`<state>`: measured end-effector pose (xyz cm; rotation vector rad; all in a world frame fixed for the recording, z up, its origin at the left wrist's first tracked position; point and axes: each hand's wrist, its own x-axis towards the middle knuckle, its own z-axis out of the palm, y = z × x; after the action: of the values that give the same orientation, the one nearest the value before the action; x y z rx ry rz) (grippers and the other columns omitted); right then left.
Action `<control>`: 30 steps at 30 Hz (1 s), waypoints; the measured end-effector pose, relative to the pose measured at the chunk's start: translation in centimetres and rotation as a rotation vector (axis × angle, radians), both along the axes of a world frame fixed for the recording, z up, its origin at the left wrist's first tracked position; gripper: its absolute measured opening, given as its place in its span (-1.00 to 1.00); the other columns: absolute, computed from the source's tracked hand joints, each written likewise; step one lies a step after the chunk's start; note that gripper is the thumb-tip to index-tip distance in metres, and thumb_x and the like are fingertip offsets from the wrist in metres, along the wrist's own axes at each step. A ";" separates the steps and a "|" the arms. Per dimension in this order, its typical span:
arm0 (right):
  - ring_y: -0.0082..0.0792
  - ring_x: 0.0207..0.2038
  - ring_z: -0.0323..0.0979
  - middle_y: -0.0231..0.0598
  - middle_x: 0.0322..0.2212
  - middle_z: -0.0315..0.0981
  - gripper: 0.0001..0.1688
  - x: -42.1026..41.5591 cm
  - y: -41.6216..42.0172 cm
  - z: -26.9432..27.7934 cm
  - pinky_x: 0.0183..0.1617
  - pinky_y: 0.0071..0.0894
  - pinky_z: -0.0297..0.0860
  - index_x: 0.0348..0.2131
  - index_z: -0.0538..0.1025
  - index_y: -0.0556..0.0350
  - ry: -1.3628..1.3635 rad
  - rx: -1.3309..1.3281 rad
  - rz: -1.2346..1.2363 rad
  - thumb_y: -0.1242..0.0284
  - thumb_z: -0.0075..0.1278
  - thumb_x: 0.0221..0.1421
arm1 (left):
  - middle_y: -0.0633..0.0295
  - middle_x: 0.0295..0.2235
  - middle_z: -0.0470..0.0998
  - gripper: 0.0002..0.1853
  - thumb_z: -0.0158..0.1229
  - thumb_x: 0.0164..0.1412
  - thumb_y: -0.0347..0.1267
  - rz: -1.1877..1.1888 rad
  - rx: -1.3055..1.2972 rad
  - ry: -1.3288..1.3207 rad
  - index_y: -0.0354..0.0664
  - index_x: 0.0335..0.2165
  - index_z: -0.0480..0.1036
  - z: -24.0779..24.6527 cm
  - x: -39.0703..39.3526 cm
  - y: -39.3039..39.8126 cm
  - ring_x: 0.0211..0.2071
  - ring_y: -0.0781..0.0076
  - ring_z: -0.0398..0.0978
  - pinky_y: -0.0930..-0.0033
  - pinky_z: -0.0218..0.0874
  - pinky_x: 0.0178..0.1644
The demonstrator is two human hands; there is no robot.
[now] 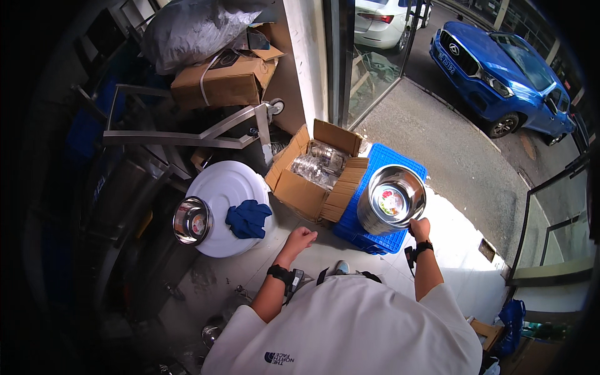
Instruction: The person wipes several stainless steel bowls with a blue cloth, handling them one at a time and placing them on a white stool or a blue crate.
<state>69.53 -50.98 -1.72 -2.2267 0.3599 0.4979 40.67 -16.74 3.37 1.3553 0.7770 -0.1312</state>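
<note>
My right hand (420, 228) grips the lower right rim of the top bowl in a stack of shiny stainless steel bowls (382, 227). A colourful printed label lies inside that top bowl. The stack stands on an upside-down-looking blue plastic crate (398, 159). My left hand (300, 241) hangs in the air with curled fingers, and nothing shows in it. It is between the crate and a round white lid (220, 180). On the lid rest a dark blue cloth (249, 219) and, at its left edge, a smaller stack of steel bowls (191, 220).
An open cardboard box (300, 192) holds plastic-wrapped shiny items beside the crate. A metal trolley frame (183, 137) stands at the left, near a strapped carton (220, 82) and a grey plastic bag (192, 35). Beyond the glass door (375, 70), a blue pickup (501, 70) is parked outside.
</note>
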 end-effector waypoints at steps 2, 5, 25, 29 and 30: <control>-0.25 -0.73 0.41 -0.02 -0.73 0.43 -0.68 0.5 -0.6 -0.4 -0.55 -0.35 0.36 -0.71 0.44 0.41 -0.108 -0.104 0.079 0.40 -0.01 -0.20 | 0.31 -0.45 0.47 -0.79 0.12 0.10 -0.27 0.057 0.006 -0.016 -0.20 -0.45 0.38 0.2 0.5 -0.1 -0.39 0.60 0.42 0.54 0.28 -0.34; -0.16 -0.63 0.44 0.01 -0.69 0.44 -0.68 0.5 0.5 1.9 -0.48 -0.25 0.31 -0.63 0.44 0.51 -0.060 -0.101 0.207 0.44 -0.08 -0.21 | 0.29 -0.36 0.47 -0.77 0.09 0.12 -0.24 0.076 0.001 0.032 -0.18 -0.36 0.36 0.2 -0.6 0.5 -0.29 0.56 0.42 0.47 0.26 -0.23; -0.60 -0.74 0.23 -0.43 -0.68 0.30 -0.69 -15.6 31.6 15.4 -0.69 -0.61 0.18 -0.21 0.40 0.23 0.052 0.626 0.840 0.52 -0.02 -0.02 | 0.18 0.12 0.17 -0.26 -0.15 0.14 0.16 0.371 -0.431 -0.428 0.10 0.18 -0.05 3.6 -16.3 13.1 0.09 0.21 0.20 -0.04 0.09 0.08; -0.52 -0.72 0.31 -0.30 -0.63 0.37 -0.56 -23.2 41.7 12.3 -0.69 -0.56 0.28 -0.09 0.26 0.33 0.308 0.677 1.115 0.51 -0.06 0.02 | 0.15 0.08 0.22 -0.33 -0.17 0.17 0.09 0.640 -0.514 -0.564 -0.05 0.12 0.08 4.1 -26.7 16.6 0.08 0.21 0.21 -0.06 0.07 0.09; -0.52 -0.71 0.32 -0.28 -0.63 0.37 -0.54 -24.8 43.6 12.2 -0.68 -0.56 0.30 -0.07 0.24 0.34 0.350 0.677 1.166 0.50 -0.06 0.04 | 0.14 0.09 0.21 -0.33 -0.18 0.18 0.08 0.670 -0.494 -0.561 -0.06 0.12 0.08 3.9 -29.0 16.9 0.08 0.20 0.20 -0.07 0.07 0.09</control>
<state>44.71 -7.37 10.48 -1.4677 -0.8890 1.3680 11.65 0.20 7.29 0.5650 0.6220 0.5359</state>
